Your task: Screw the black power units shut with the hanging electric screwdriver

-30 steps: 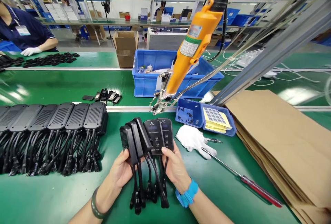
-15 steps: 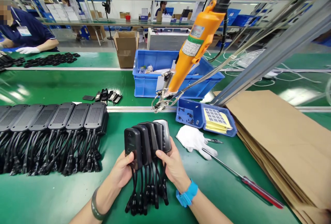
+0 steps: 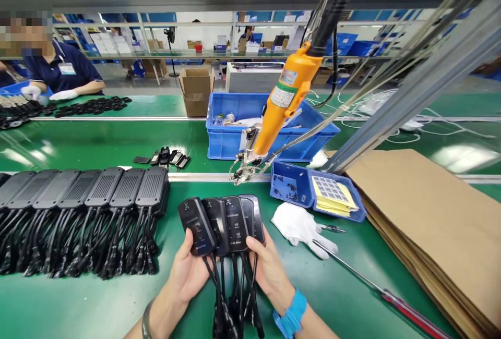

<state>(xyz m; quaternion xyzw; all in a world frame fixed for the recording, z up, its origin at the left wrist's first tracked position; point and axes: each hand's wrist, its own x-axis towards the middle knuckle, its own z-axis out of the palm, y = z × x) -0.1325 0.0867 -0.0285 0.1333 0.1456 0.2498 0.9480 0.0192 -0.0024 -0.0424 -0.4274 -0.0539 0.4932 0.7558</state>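
Between my two hands I hold a fanned row of several black power adapters (image 3: 237, 224), their glossy label faces toward me. My left hand (image 3: 188, 271) is closed on the leftmost adapter, thumb on its front edge. At the other end, my right hand (image 3: 266, 261) grips the rightmost ones, its thumb pressed on a front face. Black cables (image 3: 235, 297) hang down from the adapters between my wrists. Past my left hand, more black adapters (image 3: 151, 193) lie in a long row with their cables toward me.
An orange electric screwdriver (image 3: 278, 101) hangs over a blue bin (image 3: 230, 143). Right of my hands are a blue parts tray (image 3: 291, 185), a white glove (image 3: 293, 221), a long screwdriver (image 3: 403, 302) and stacked cardboard (image 3: 426, 193). A co-worker (image 3: 64, 70) sits at far left.
The adapters have fanned wider and tilted, so more of their front faces shows. My view has shifted up a little. The co-worker's gloved hand has moved onto the parts at far left.
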